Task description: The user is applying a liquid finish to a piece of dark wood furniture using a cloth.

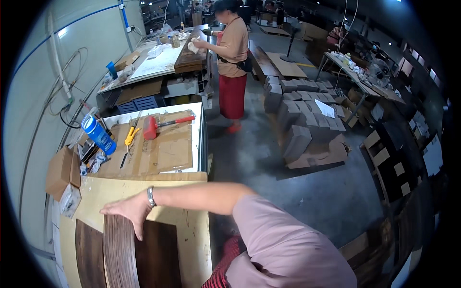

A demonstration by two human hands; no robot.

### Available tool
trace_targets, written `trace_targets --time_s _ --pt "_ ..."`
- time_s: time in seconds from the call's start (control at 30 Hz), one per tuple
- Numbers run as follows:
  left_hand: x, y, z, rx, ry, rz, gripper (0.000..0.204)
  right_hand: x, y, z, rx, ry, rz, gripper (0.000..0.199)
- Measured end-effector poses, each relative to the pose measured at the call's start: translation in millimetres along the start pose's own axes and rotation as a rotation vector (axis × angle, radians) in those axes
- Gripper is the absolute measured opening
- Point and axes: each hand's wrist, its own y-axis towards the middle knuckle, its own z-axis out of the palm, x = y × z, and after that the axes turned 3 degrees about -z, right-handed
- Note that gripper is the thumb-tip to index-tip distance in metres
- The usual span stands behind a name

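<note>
My right hand [127, 210] reaches across to the left and spans the far end of a bundle of thin brown wood strips [120, 252]. Its thumb lies down the bundle's right side, and the fingers curl over the far left corner. Fine parallel lines run lengthwise along the bundle. Dark brown wood-grain boards flank it: a narrower one [90, 254] on the left and a wider one [158, 254] on the right. All of them lie on a pale yellowish tabletop [194, 240]. My left hand is out of sight.
Beyond, a cardboard-covered table [168, 149] holds a red mallet [150, 128], a yellow-handled cutter [130, 136] and a blue bottle [98, 134]. A cardboard box [61, 173] stands at left. Another person [234, 53] works farther off. Stacked grey-brown pieces [307, 115] sit at right.
</note>
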Motion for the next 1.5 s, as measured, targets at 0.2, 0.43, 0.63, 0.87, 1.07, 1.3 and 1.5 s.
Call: trace_targets --time_s 0.2,0.43,0.63,0.87,1.07,1.3,1.5 --pt "-3.2 -18.2 15.5 0.017 -0.066 -0.202 0.09 -25.3 -2.4 27.6 0.006 0.863 -0.223 0.15" --pt "-0.5 19.3 15.1 0.042 -0.067 -0.193 0.09 -30.9 -11.1 48.1 -0.149 1.037 -0.22 0.152" --pt "20.6 142.0 50.8 -0.013 -0.052 0.048 0.092 -38.6 16.0 78.7 -0.335 0.75 -0.374 0.132" --pt "-51.5 248.4 2.4 0.064 -0.157 0.128 0.071 -18.3 -28.4 40.1 -0.454 0.978 -0.227 0.114" --pt "-47.2 191.4 -4.4 0.146 -0.189 -0.004 0.066 -14.3 -18.5 42.4 -0.381 0.941 -0.212 0.124" --pt "-44.6 226.4 4.3 0.079 -0.205 0.173 0.056 -7.1 -28.6 38.2 -0.455 1.067 -0.165 0.11" --pt "-65.3 277.9 8.0 -0.153 -0.238 0.225 0.044 -14.1 -32.3 34.3 -0.014 0.944 0.118 0.107"
